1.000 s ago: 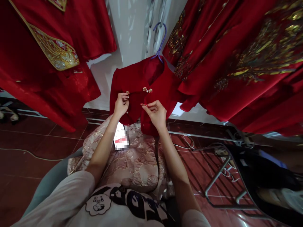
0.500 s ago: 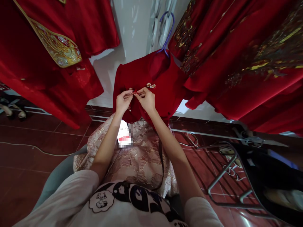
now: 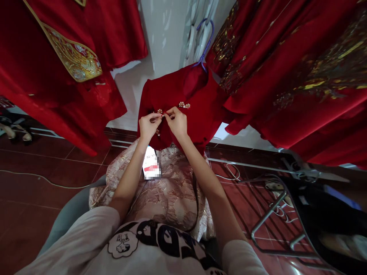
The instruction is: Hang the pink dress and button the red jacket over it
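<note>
hands (image 3: 163, 119) pinching smooth red garment (image 3: 197, 122) w/ beads (image 3: 184, 105)

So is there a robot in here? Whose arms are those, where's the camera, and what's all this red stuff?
There's no robot! Those are a person's own arms, seen by one camera worn on their head, looking forward and down. The left hand and right hand are pinching with their fingertips, close together, at the front of a red jacket. Whatever is between them is too small to tell. The jacket is on a purple hanger and has a flower-shaped clasp. On the person's lap, a lit phone lies on shiny pink patterned fabric. More red clothes with gold decoration hang on both sides.
</note>
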Demonstrator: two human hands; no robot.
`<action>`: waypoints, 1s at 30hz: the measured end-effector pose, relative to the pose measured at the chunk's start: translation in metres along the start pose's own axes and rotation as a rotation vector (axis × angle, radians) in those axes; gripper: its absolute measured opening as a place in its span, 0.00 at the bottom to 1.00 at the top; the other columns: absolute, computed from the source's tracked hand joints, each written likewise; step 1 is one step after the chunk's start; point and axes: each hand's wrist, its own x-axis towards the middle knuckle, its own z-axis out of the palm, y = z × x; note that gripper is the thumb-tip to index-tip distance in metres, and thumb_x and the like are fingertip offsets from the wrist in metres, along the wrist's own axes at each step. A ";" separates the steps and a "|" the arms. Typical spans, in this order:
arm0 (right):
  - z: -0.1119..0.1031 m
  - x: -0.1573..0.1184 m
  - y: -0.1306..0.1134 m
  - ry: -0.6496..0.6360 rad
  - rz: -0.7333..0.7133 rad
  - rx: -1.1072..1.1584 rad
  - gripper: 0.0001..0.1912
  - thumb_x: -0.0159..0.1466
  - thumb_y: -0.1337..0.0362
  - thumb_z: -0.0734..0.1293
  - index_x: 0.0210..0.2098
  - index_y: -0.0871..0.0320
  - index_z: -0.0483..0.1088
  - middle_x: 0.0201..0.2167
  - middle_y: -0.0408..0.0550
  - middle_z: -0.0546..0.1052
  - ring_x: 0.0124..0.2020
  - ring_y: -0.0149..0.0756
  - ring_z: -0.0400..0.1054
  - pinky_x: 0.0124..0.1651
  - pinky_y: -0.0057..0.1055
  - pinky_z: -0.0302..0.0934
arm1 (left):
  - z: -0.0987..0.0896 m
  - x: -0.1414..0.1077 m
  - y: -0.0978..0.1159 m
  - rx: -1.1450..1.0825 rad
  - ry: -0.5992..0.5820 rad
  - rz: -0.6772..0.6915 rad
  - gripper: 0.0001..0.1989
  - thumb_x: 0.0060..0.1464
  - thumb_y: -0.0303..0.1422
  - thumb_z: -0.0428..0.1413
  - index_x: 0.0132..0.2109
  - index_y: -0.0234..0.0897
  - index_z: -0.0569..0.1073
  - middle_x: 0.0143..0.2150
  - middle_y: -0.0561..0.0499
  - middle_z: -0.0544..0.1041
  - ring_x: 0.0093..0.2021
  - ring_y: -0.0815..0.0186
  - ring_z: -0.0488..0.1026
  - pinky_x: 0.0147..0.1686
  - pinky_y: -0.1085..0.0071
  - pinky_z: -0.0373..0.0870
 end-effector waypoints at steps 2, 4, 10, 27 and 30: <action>-0.001 0.000 0.000 -0.020 -0.010 0.048 0.03 0.66 0.69 0.68 0.36 0.57 0.70 0.38 0.47 0.81 0.34 0.34 0.76 0.45 0.34 0.73 | -0.001 0.001 0.000 -0.030 -0.025 -0.016 0.06 0.54 0.21 0.63 0.38 0.33 0.82 0.38 0.49 0.85 0.37 0.67 0.83 0.44 0.73 0.79; -0.006 -0.009 0.001 -0.062 -0.034 0.142 0.03 0.66 0.68 0.67 0.39 0.57 0.73 0.42 0.48 0.82 0.38 0.35 0.77 0.43 0.32 0.74 | -0.003 0.002 -0.001 -0.044 -0.039 -0.064 0.06 0.54 0.21 0.62 0.39 0.33 0.80 0.39 0.49 0.85 0.38 0.68 0.82 0.44 0.74 0.78; -0.052 -0.079 0.021 -0.091 0.035 0.324 0.16 0.68 0.51 0.67 0.47 0.55 0.76 0.41 0.48 0.84 0.35 0.34 0.79 0.38 0.31 0.76 | -0.026 -0.003 -0.007 0.239 -0.271 -0.417 0.08 0.59 0.33 0.63 0.32 0.37 0.74 0.27 0.50 0.80 0.26 0.66 0.78 0.30 0.72 0.73; -0.014 -0.101 0.057 -0.007 0.055 0.060 0.12 0.64 0.54 0.71 0.37 0.57 0.74 0.37 0.51 0.77 0.34 0.36 0.72 0.41 0.35 0.71 | -0.014 -0.025 0.020 0.649 -0.389 -0.396 0.18 0.56 0.33 0.66 0.48 0.39 0.67 0.40 0.47 0.82 0.50 0.55 0.82 0.53 0.63 0.73; -0.014 -0.102 0.053 -0.018 0.060 0.107 0.12 0.66 0.53 0.70 0.36 0.56 0.73 0.35 0.49 0.78 0.33 0.36 0.72 0.36 0.32 0.70 | -0.012 -0.027 0.018 0.573 -0.371 -0.428 0.17 0.55 0.28 0.66 0.46 0.40 0.66 0.37 0.48 0.81 0.46 0.56 0.83 0.53 0.62 0.75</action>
